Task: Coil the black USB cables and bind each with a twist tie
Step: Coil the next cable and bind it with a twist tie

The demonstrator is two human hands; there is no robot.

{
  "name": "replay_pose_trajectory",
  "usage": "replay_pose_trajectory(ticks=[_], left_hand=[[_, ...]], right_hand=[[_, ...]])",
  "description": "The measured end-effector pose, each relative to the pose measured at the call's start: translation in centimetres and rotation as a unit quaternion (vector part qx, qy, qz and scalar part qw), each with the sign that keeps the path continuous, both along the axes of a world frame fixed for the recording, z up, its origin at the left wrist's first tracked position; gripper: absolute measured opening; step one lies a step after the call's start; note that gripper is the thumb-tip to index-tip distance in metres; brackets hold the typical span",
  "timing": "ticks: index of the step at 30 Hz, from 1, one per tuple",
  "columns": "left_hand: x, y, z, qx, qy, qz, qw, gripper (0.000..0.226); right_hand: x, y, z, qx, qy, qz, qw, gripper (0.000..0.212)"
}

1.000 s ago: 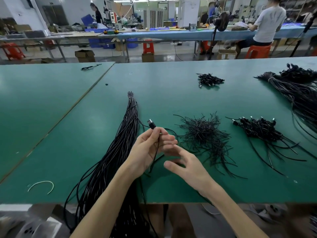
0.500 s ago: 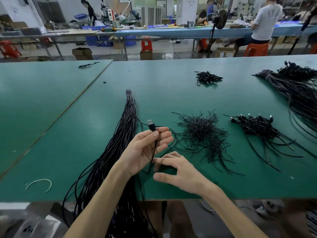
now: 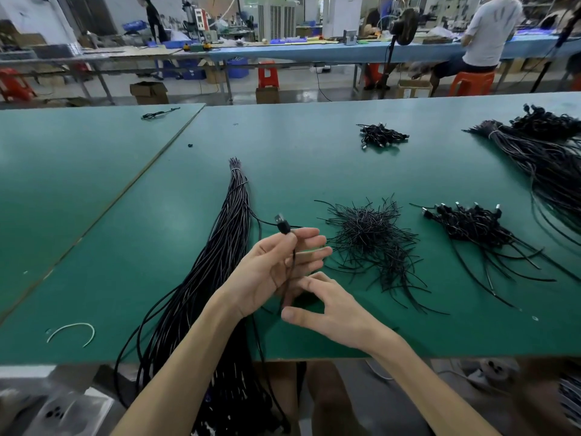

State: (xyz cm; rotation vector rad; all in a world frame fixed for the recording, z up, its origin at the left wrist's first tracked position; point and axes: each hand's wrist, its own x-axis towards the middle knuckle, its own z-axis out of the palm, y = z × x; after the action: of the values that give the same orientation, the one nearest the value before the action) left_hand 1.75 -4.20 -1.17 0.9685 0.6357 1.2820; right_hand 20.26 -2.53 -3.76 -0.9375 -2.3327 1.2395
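At the near edge of the green table (image 3: pixel 314 171), the right hand (image 3: pixel 330 313) hung just under the left hand (image 3: pixel 276 269). Its thumb was stretched out to the side and its fingers were bent toward a hanging cable (image 3: pixel 287 278). Whether those fingers touched the cable could not be told. A second earlier they had been higher, up against the left fingertips; they had since dropped lower and closer to the body. The left hand had kept its hold, thumb and forefinger pinching the cable just below the plug (image 3: pixel 282 223), with the other fingers nearly straight. The plug stuck up above the fingers, tilted left, much as before.

The cable was thin and black, with a black plug ending in a metal tip. It ran down across the left palm toward the table, and another stretch led from the plug to the bundle of loose cables (image 3: pixel 220 262). That bundle lay to the left, spilling over the table's front edge. A curved white wire (image 3: pixel 72 328) lay near the front left corner.

Beyond the hands sat a tangled pile of twist ties (image 3: pixel 367 243). To its right lay a heap of coiled cables (image 3: pixel 465 225), their plugs pointing away. Farther back lay a smaller heap (image 3: pixel 382 135) and, at the far right, another long bundle (image 3: pixel 540 146).
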Motion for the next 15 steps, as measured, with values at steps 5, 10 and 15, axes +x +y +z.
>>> replay_pose_trajectory(ticks=[5,10,15], left_hand=[[0.1,0.3,-0.6,0.034,0.033,-0.002,0.999,0.033],[-0.1,0.6,0.1,-0.037,-0.049,0.088,0.994,0.042],[-0.9,0.6,0.3,-0.07,-0.16,0.143,0.974,0.043]], right_hand=[[-0.1,0.0,0.2,0.012,0.069,0.019,0.997,0.023],[-0.3,-0.1,0.3,-0.039,0.14,-0.026,0.989,0.043],[-0.2,0.0,0.3,-0.07,0.182,-0.053,0.979,0.043]])
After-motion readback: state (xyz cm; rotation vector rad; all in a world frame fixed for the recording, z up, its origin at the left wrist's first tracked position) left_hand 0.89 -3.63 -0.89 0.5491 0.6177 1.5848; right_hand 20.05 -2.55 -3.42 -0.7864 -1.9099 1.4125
